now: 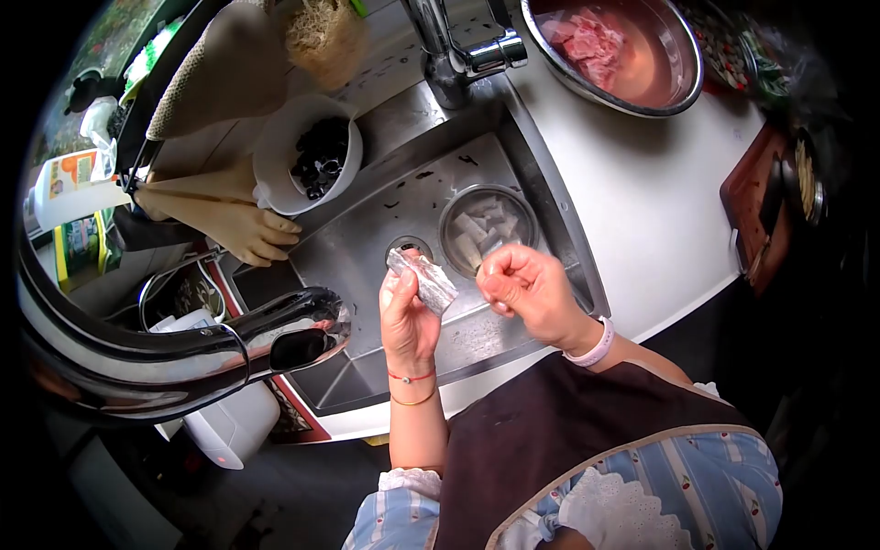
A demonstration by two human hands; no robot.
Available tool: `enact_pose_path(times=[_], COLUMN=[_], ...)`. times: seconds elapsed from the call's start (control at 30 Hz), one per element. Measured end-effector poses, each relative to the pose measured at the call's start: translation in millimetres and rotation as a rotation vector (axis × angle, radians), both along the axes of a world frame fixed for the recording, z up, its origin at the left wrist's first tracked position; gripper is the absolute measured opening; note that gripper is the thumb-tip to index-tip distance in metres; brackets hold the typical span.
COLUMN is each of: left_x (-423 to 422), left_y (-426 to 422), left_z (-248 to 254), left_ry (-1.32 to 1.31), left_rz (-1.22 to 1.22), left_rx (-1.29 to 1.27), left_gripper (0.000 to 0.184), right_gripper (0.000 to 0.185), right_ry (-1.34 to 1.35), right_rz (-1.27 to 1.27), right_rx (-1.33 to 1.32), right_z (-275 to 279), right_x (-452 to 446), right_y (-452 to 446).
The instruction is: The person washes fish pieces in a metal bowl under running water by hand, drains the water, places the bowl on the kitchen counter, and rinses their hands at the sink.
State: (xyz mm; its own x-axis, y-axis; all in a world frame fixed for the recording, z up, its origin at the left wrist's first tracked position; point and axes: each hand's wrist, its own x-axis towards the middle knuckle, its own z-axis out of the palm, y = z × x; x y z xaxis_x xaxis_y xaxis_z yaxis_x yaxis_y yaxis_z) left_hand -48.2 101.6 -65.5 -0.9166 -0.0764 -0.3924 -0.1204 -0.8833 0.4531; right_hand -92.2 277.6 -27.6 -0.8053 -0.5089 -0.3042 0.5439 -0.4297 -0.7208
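My left hand (408, 323) holds a flat, silvery piece of fish (428, 283) over the sink (367, 321), thumb on its face. Right of it, my right hand (533, 291) has its fingertips pinched together, apart from the fish piece. Whatever is in that pinch, if anything, is too small to make out. Beyond my right hand, a round clear bowl (444, 223) stands in the sink and holds several pale cut pieces (472, 228). The drain (410, 246) shows partly behind the fish piece. Dark scraps (424, 174) lie on the sink floor.
A white bowl (272, 174) with dark pieces sits at the sink's left edge, beside beige rubber gloves (220, 215). The faucet (449, 64) rises behind. A metal bowl (674, 105) with pink meat in liquid stands on the right counter (632, 202). A dark curved pipe-like object (147, 353) crosses the left.
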Motion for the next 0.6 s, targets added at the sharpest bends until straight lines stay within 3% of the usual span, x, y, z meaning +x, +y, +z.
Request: enact_pose_path(times=[0.13,0.2,0.33,0.4,0.43,0.6], left_x=[-3.1,-5.8,-6.0,-5.5,-4.2,-7.9], left_y=[-1.6,-7.9,-9.2,-10.4,-11.4,-5.2], left_z=[8.7,7.0,16.4,16.2,16.8,22.5], left_ry=[-0.08,0.092,0.181,0.182,0.167,0.183], left_rz=[0.073,-0.048,-0.158,-0.15,-0.165,-0.177], left_rx=[-0.128,-0.182,-0.216,-0.286,-0.305,-0.34], left_gripper=[0.028,0.026,0.033,0.034,0.034,0.034], right_gripper=[0.01,0.009,0.013,0.017,0.017,0.011], right_ry=[-0.037,-0.052,-0.143,0.084,0.295,0.495], right_rz=[-0.185,-0.249,-0.165,-0.044,-0.036,0.124], right_rx=[0.172,0.186,0.0,-0.033,0.13,0.395], right_z=[-18.0,-26.6,-4.9,7.3,8.3,17.0], right_x=[3.6,12.0,20.1,14.8,12.0,-0.6], right_y=[-7.1,-20.7,-32.6,-32.1,-33.4,-20.7])
